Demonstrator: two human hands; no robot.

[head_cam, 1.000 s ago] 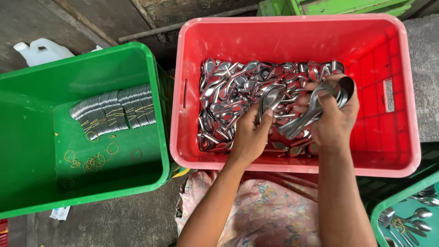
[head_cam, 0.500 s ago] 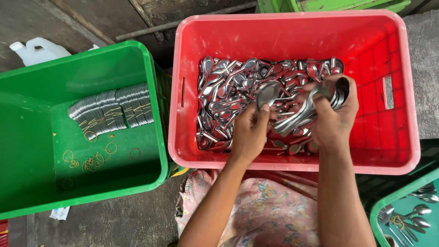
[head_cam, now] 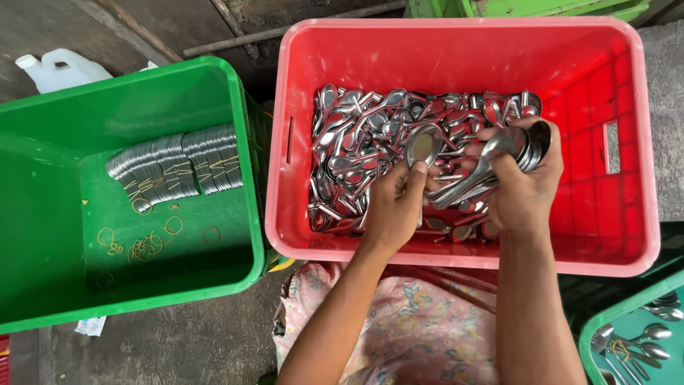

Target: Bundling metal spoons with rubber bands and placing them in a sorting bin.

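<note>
A red plastic crate [head_cam: 605, 71] holds a heap of loose metal spoons [head_cam: 356, 150]. My left hand [head_cam: 392, 207] pinches a single spoon [head_cam: 423, 145] by its handle, bowl pointing away, just above the heap. My right hand [head_cam: 524, 185] grips a nested stack of spoons [head_cam: 531, 146], their handles fanning down and left toward my left hand. The single spoon sits close beside that stack without touching it.
To the left stands a green crate [head_cam: 43, 235] with rows of bundled spoons [head_cam: 174, 165] and loose rubber bands [head_cam: 146, 246] on its floor. A white jug [head_cam: 64, 68] lies behind it. Another green crate [head_cam: 627, 335] with spoons is at the lower right. A floral cloth [head_cam: 420, 328] covers my lap.
My left hand has lifted one spoon out of the heap and carried it right, toward the stack in my right hand. The right hand has stayed roughly in place.
</note>
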